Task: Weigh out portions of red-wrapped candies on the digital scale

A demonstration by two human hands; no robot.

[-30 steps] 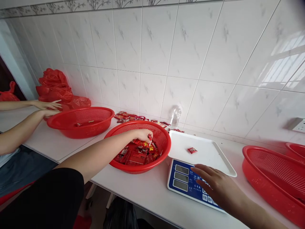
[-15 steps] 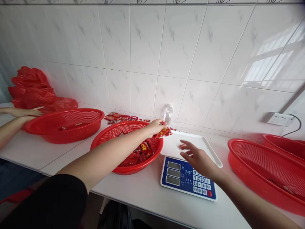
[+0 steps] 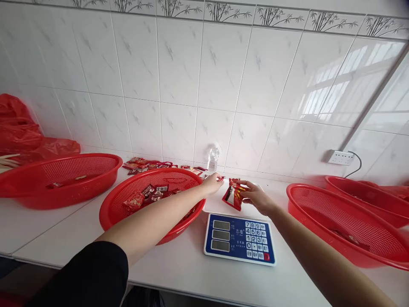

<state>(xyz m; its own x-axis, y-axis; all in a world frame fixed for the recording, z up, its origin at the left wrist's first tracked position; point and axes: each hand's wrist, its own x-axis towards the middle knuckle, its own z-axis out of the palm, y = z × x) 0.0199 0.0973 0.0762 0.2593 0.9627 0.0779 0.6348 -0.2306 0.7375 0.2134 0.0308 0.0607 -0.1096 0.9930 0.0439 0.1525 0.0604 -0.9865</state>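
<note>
My left hand (image 3: 213, 184) reaches across the near basket with its fingers pinched. A bit of red wrapper (image 3: 221, 178) shows at the fingertips; most of what it holds is hidden. Just to the right, my right hand (image 3: 257, 198) grips the edge of a red snack packet (image 3: 232, 195) with yellow print, held up above the scale's white tray (image 3: 211, 206). Below it is the scale's blue keypad panel (image 3: 239, 238). Under my left forearm, the red mesh basket (image 3: 110, 213) contains several dark red and clear-wrapped snack packets (image 3: 155, 192).
A row of red packets (image 3: 143, 164) and a clear plastic bottle (image 3: 213, 158) stand along the tiled wall. Another red basket (image 3: 64, 192) is at left, with red plastic bags (image 3: 19, 128) and part of a co-worker's hand (image 3: 8, 161). More red baskets (image 3: 319, 230) lie right, below a power socket (image 3: 341, 157).
My view has swung right. My right hand, open above the scale before, now grips the red packet. The bundle of red packets in my left hand has shrunk to a small bit at the fingertips.
</note>
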